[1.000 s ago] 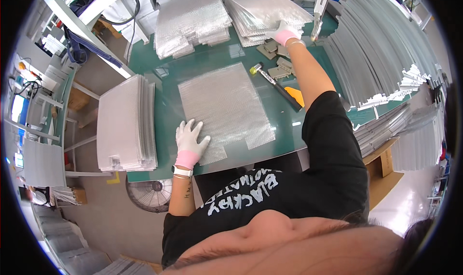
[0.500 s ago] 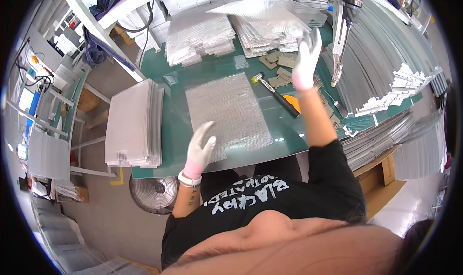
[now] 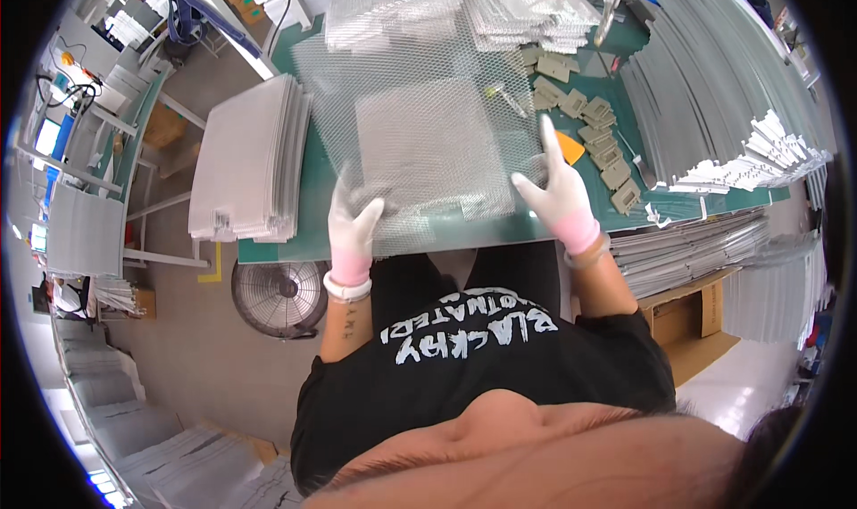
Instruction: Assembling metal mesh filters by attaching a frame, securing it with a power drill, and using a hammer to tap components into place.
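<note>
A large see-through wire mesh sheet (image 3: 332, 94) is spread between my two white-gloved hands, raised over the green table. My left hand (image 3: 352, 228) is closed on its left near corner, thumb on top and fingers seen behind the mesh. My right hand (image 3: 564, 204) grips the right edge, thumb over the mesh and fingers along the side. Beneath it, seen through the mesh, a smaller grey mesh sheet (image 3: 428, 143) lies flat on the tabletop. A marker-like tool with a yellow-green end (image 3: 493, 92) shows partly through the mesh.
Grey flat panels (image 3: 245, 156) are stacked at the left. Mesh stacks (image 3: 527, 13) stand at the back. Beige metal plates (image 3: 607, 156) and an orange piece (image 3: 569, 148) lie right of my hand. Long grey panels (image 3: 705, 89) fill the right. A fan (image 3: 281, 290) stands on the floor.
My right hand has come back from the rear stack toward me, bringing the large mesh sheet over the table. My left hand, empty before, now holds its other side.
</note>
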Demonstrator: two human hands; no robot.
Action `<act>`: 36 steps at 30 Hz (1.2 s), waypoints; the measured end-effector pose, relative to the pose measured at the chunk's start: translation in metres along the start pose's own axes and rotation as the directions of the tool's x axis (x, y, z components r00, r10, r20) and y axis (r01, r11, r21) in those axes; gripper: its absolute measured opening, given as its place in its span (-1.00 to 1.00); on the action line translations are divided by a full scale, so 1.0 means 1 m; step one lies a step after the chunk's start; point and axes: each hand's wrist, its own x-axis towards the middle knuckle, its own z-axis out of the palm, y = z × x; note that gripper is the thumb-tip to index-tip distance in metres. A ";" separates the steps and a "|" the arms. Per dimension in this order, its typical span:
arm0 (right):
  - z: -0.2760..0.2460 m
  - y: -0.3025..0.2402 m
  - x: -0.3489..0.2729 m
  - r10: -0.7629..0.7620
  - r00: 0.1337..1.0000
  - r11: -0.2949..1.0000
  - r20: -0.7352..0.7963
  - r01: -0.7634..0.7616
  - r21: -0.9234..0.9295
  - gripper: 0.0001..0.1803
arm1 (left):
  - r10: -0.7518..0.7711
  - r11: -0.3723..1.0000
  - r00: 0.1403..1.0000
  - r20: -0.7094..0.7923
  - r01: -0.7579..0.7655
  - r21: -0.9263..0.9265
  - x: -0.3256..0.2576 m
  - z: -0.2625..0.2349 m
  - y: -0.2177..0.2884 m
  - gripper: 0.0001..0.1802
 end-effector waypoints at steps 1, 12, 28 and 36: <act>0.003 0.002 0.002 0.036 0.997 0.999 0.067 -0.036 -0.010 0.03 | -0.009 0.988 1.000 -0.023 0.012 0.155 0.004 0.003 0.000 -0.18; 0.064 0.057 0.019 0.088 0.990 0.949 0.110 -0.050 -0.311 -0.02 | 0.074 0.328 0.985 0.159 -0.175 0.929 0.052 -0.022 -0.057 -0.16; 0.073 0.078 0.019 0.040 0.978 0.922 0.203 0.042 -0.384 -0.25 | 0.007 0.288 0.981 0.194 -0.188 0.939 0.061 -0.037 -0.077 -0.20; 0.065 0.073 0.035 0.095 0.952 0.874 0.290 0.059 -0.482 -0.31 | -0.065 0.270 0.994 0.084 -0.064 0.961 0.065 -0.029 -0.067 -0.16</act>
